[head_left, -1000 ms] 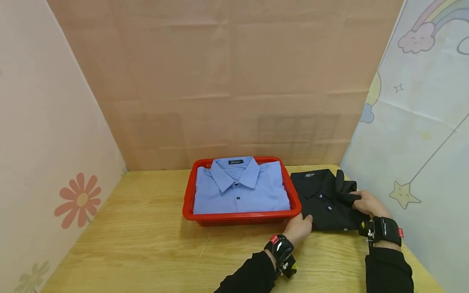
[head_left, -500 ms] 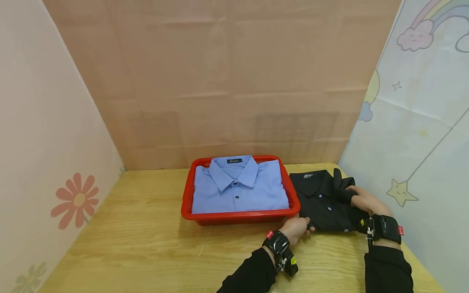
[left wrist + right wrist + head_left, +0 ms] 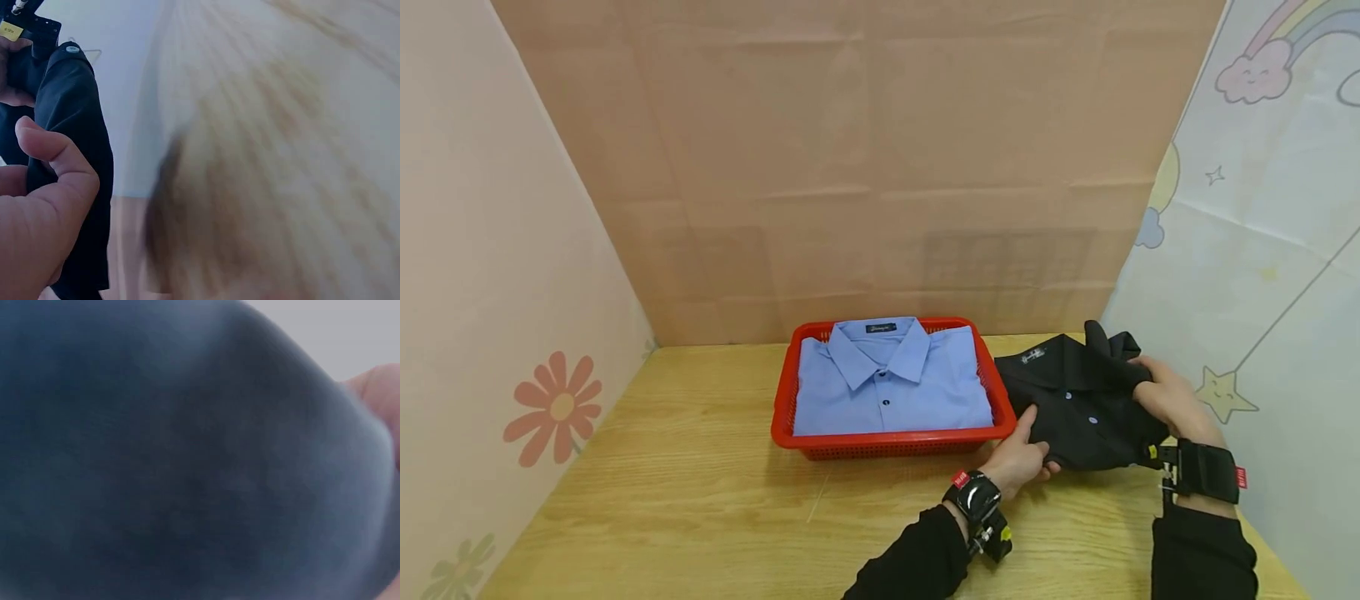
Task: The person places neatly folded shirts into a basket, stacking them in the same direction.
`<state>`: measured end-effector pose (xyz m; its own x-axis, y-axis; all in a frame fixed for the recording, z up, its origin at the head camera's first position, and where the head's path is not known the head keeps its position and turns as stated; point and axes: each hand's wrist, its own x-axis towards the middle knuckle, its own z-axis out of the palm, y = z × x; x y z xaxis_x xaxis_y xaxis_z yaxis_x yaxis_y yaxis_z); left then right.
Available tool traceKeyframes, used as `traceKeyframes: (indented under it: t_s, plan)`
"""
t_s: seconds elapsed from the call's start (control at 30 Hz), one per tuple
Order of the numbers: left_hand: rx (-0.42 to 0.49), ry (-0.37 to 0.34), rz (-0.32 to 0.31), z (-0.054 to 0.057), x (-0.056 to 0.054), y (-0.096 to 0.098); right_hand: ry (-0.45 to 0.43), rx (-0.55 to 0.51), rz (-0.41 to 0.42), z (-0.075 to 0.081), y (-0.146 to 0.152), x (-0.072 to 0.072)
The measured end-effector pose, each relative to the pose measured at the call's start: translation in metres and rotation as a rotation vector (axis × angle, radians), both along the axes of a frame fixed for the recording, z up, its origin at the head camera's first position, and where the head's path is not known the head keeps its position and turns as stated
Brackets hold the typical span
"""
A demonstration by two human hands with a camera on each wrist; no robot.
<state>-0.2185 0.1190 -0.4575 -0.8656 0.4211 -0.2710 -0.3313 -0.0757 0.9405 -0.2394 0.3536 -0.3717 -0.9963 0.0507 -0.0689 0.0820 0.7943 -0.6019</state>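
A folded black shirt [image 3: 1060, 408] with pale buttons and a collar is between my two hands, right of the red basket. My left hand [image 3: 1017, 458] grips its near left edge, thumb on top and fingers beneath. The right hand [image 3: 1176, 404] holds the bunched right side, which stands raised. In the left wrist view the shirt [image 3: 78, 156] hangs beside my left thumb, the right hand [image 3: 12, 78] beyond it. Dark cloth of the shirt [image 3: 187, 462] fills most of the right wrist view, hiding much of the right hand [image 3: 381, 394].
The red plastic basket [image 3: 887, 446] stands left of the black shirt and holds a folded light-blue shirt [image 3: 891, 383]. Both rest on a wood-grain table [image 3: 685, 483]. A brown papered wall [image 3: 850, 167] rises behind, and a patterned wall [image 3: 1285, 317] stands close to the right hand.
My right hand has risen slightly, lifting the black shirt's right side. The left hand has shifted a little right and up, its thumb moving onto the shirt's near left edge. The basket stays put.
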Motion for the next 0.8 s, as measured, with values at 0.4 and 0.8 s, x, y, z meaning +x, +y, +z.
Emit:
traceKeyframes:
  t_s: [0.4, 0.8]
  plan:
    - [0.030, 0.101, -0.081, 0.030, 0.003, 0.004, 0.201, 0.027, -0.185, 0.025, -0.017, 0.016]
    - [0.038, 0.149, -0.061, 0.063, -0.005, -0.004, 0.223, 0.006, -0.244, 0.030, -0.022, 0.016]
